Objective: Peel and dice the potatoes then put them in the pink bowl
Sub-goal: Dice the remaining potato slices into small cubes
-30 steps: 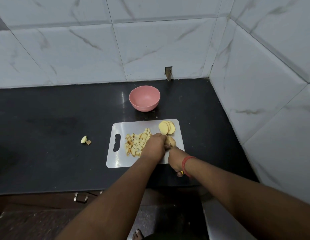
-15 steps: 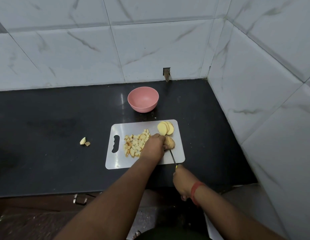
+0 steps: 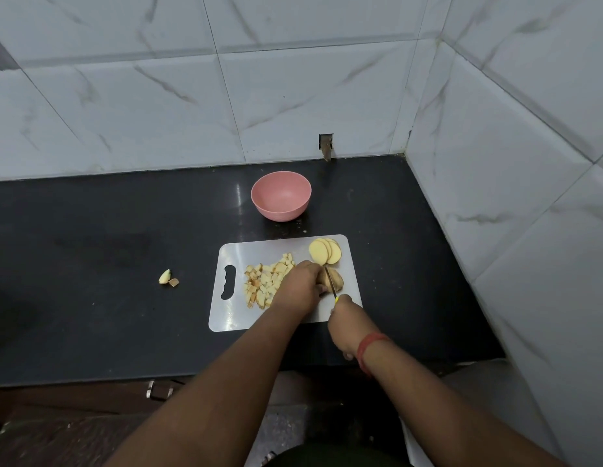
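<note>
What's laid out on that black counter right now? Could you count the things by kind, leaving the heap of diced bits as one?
Round pink plastic bowl: 1
White plastic cutting board: 1
Knife with a yellow handle: 1
Potato piece being cut: 1
Pale round potato slices: 3
Heap of diced potato: 1
Small scraps left of the board: 2
Total: 10

The surface (image 3: 91, 264) was glossy black. The bowl (image 3: 280, 196) at twelve o'clock was plain pink. The cutting board (image 3: 259, 247) was pale grey-white. On it the potato slices (image 3: 323, 251) were pale yellow, the diced pieces (image 3: 264, 281) cream with brown patches, and the potato (image 3: 337, 279) tan-brown. The knife (image 3: 331, 283) showed a yellow handle. A red band (image 3: 369, 348) circled the right wrist. The wall tiles (image 3: 158, 96) were white with grey marble veining.
</note>
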A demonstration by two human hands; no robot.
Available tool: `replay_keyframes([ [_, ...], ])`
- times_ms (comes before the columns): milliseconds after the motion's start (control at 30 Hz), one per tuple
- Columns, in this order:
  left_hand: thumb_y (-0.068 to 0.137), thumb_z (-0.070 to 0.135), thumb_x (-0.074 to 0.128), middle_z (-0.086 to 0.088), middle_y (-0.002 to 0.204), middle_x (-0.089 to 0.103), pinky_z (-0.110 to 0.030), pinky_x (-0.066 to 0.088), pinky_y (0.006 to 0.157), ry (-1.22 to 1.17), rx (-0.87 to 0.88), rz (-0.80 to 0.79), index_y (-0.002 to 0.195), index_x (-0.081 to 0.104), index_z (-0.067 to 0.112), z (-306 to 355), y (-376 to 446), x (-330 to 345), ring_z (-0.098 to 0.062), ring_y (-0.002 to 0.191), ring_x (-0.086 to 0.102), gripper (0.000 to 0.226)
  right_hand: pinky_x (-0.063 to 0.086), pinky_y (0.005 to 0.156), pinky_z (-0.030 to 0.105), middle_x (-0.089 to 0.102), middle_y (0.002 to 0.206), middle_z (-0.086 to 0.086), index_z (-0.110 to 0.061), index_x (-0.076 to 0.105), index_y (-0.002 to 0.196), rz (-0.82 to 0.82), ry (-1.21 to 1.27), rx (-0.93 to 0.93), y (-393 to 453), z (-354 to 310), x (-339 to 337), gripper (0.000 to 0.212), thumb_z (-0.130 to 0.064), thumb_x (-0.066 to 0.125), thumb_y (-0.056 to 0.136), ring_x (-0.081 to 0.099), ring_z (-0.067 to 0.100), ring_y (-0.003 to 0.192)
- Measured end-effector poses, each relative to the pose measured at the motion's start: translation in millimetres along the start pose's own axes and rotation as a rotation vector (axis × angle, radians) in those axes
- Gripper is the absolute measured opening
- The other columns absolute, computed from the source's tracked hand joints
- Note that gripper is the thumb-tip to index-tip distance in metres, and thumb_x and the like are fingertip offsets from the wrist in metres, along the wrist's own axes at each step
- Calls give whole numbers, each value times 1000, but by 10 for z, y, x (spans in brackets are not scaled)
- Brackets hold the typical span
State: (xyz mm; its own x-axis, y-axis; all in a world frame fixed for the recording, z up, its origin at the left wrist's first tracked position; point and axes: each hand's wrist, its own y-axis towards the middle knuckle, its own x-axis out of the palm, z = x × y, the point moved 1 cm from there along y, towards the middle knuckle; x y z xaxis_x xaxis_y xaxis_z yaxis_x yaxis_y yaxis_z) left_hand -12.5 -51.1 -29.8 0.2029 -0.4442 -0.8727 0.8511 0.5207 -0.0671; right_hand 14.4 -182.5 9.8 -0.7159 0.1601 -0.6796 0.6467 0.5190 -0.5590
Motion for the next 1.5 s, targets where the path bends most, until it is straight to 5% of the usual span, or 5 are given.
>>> replay_keyframes([
  [667,87,14,72,-1,91,51,-24,30,66,-37,12,79,79,54,17,-29,27,42,-15,79,48,19,29,52,21,44,96,9,-3,47,124,38,-331,-224,143,-79,-20,30,-12,44,96,27,9,57],
  [900,89,12,70,-4,96,55,-24,37,70,-3,46,78,87,66,12,-42,18,49,-17,83,52,5,31,109,35,40,148,12,-13,42,138,-349,-1209,-413,156,-394,-154,37,-20,42,102,46,28,127],
  [1067,89,14,70,-3,96,54,-26,42,71,13,37,82,87,67,11,-33,23,59,-18,83,54,5,30,52,20,57,127,16,-8,50,132,-9,-549,-280,196,-171,-54,35,-14,44,98,44,12,67],
  [1300,88,13,69,-5,96,53,-31,46,73,9,26,82,85,67,9,-9,7,63,-19,82,54,5,33,76,26,60,122,16,0,58,124,-279,-1020,-407,54,-359,-217,31,-10,54,96,60,28,105],
  [1500,89,13,69,-5,97,53,-32,48,75,20,-7,93,87,66,11,31,-16,70,-20,84,55,4,34,52,18,37,66,-3,-12,47,68,-346,-1268,-484,-6,-331,-216,30,-17,58,95,31,10,55],
])
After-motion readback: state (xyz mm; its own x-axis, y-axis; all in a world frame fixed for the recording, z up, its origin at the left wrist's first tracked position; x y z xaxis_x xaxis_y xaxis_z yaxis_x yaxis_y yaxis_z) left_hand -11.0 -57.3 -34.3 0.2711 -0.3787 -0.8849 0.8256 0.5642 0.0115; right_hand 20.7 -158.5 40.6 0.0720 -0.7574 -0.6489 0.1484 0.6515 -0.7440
